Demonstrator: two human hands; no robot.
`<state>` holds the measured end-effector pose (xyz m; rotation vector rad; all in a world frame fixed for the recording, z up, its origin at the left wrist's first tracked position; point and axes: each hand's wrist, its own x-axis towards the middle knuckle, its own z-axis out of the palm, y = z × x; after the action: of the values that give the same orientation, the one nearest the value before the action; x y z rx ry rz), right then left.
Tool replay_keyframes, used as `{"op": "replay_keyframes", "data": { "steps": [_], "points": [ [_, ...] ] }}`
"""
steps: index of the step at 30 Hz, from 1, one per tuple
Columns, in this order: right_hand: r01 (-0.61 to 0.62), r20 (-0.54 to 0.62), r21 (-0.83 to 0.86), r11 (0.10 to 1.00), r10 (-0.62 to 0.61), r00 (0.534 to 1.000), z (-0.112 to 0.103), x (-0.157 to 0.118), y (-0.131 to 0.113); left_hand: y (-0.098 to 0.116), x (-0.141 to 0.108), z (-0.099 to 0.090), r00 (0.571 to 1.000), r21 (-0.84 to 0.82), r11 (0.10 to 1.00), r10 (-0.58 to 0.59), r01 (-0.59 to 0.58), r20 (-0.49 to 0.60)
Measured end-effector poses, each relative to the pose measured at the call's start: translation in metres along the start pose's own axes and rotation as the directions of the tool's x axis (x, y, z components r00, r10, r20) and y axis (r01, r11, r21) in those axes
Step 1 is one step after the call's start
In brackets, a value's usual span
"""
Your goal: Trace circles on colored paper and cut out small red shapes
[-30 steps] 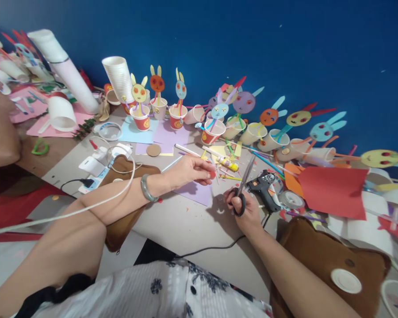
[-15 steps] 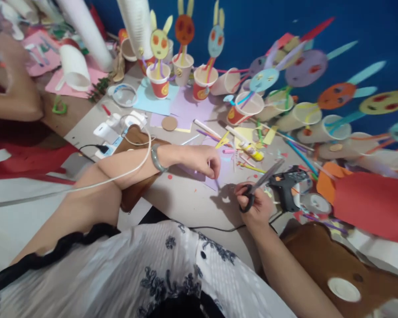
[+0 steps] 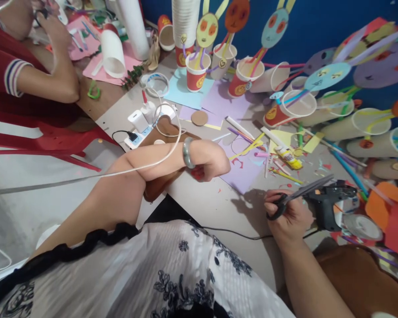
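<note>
My left hand (image 3: 214, 160), with a jade-like bangle above it, is bent at the wrist over the near edge of a purple paper sheet (image 3: 243, 176). Its fingers curl under towards me, and whatever they may hold is hidden. In my right hand (image 3: 291, 217) is a pair of scissors (image 3: 307, 187) with dark handles, the blades pointing up and to the right. Just beyond that hand lies a black glue gun (image 3: 330, 205). Red paper scraps (image 3: 238, 162) and a yellow glue tube (image 3: 289, 157) lie on the table between the hands and the cups.
Paper cups with paper rabbit faces, such as a red cup (image 3: 196, 79), line the blue wall. A power strip (image 3: 137, 138) and white cable (image 3: 152, 167) are by my left arm. A co-worker's arm (image 3: 49, 84) rests at far left. Brown felt (image 3: 358, 282) lies at right.
The view has swung left, so the table things sit further right. My left hand has bent back towards me, its fingertips now hidden. The scissors stay in my right hand.
</note>
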<state>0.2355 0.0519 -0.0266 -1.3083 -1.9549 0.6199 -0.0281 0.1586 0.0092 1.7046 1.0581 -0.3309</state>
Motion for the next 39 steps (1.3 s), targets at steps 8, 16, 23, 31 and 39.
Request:
{"op": "replay_keyframes", "data": {
  "steps": [8, 16, 23, 31, 39],
  "points": [
    [0.152, 0.145, -0.450, 0.880, -0.095, 0.985, -0.033, 0.021, -0.016, 0.010, -0.009, -0.014, 1.000, -0.018, 1.000, -0.022, 0.022, -0.006],
    [0.264, 0.348, -0.647, 0.715, -0.031, 0.937, -0.040, 0.001, 0.001, 0.027, -0.025, -0.017, 0.925, 0.282, 0.924, 0.151, -0.257, 0.348],
    [0.313, 0.387, -0.661, 0.682, -0.047, 0.921, -0.043, -0.011, 0.001, 0.025, -0.014, -0.017, 0.862, 0.114, 0.864, 0.462, -0.491, 0.208],
    [0.193, 0.281, -0.619, 0.761, -0.015, 0.960, -0.021, -0.037, -0.041, 0.024, -0.009, -0.008, 0.843, 0.192, 0.821, 0.512, -0.537, 0.165],
    [0.181, 0.173, -0.456, 0.871, -0.113, 0.978, -0.018, -0.075, -0.068, 0.028, -0.010, -0.007, 0.858, 0.315, 0.804, 0.506, -0.505, 0.084]
  ]
}}
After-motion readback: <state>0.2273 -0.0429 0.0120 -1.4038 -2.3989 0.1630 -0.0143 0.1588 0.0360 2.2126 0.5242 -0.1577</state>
